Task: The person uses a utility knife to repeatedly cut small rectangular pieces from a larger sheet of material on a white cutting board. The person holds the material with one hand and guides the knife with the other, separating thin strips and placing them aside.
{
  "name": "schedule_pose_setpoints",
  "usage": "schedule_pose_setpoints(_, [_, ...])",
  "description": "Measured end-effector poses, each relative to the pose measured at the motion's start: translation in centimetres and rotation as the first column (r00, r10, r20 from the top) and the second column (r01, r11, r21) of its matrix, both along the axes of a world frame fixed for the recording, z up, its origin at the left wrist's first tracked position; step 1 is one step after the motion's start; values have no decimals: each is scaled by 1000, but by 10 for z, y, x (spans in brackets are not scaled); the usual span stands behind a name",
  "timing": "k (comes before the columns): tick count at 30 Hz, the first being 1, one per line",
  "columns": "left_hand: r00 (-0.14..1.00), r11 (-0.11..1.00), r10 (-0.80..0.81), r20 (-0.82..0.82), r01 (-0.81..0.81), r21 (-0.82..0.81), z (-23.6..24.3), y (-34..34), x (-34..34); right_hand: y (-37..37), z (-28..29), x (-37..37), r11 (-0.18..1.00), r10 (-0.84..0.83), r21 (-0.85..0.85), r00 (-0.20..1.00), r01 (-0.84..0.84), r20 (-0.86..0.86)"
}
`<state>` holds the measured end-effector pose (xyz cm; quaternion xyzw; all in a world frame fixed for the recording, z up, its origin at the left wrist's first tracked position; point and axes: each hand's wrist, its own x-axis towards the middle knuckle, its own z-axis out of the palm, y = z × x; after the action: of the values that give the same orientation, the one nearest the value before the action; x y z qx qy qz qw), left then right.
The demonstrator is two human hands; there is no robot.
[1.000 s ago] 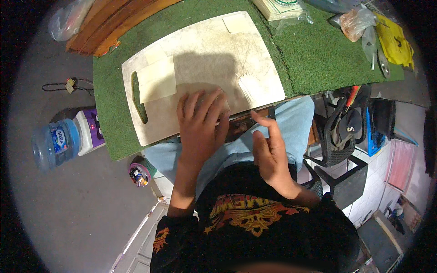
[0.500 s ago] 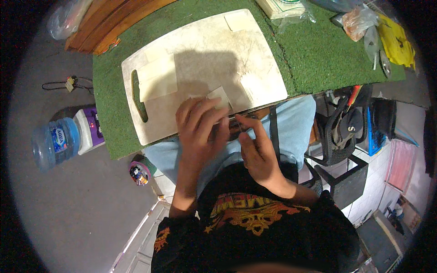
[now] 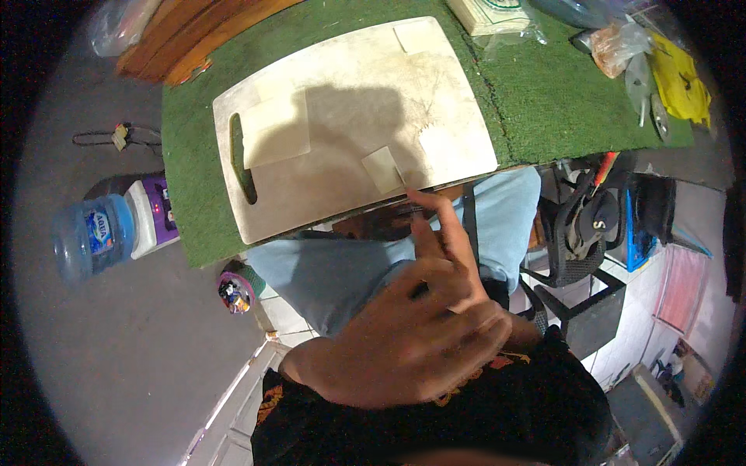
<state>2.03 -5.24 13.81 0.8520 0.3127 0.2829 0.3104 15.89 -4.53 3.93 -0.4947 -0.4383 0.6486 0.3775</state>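
Observation:
My left hand (image 3: 404, 342) is raised close in front of my chest, its fingers bent to the right and blurred. It covers part of my right forearm, and whether it holds anything is hidden. My right hand (image 3: 447, 233) is at the near edge of a white cutting board (image 3: 342, 194), index finger and thumb bent around something thin that I cannot make out. Just beyond those fingertips lies a small pale square sheet (image 3: 382, 171). On the board also lie a larger pale sheet (image 3: 276, 136) by the handle slot, pale pieces (image 3: 447, 151) at right and another square (image 3: 418, 37) at the far corner.
Green turf-like matting (image 3: 528, 101) covers the table. A pale stack in clear wrapping (image 3: 489, 17), a yellow plastic bag (image 3: 678, 78) and clear bags (image 3: 618, 46) lie at the far right. A blue water bottle (image 3: 93, 237) is at left; black chairs (image 3: 575, 233) stand at right.
My left hand has moved from beside the right hand at the board's edge, back toward my chest and up. The right hand stays near the edge. The small square sheet now shows more fully.

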Motion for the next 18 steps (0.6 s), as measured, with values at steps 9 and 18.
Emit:
schedule_pose_setpoints(9, [762,761,643,-77,-625,176,-85,45,-34,-1,-10,1,998,-53,37,994,50,99])
schedule_pose_setpoints(18, [822,791,566,-71,-516,330,-116,48,-17,1,2,16,991,-109,-60,982,119,156])
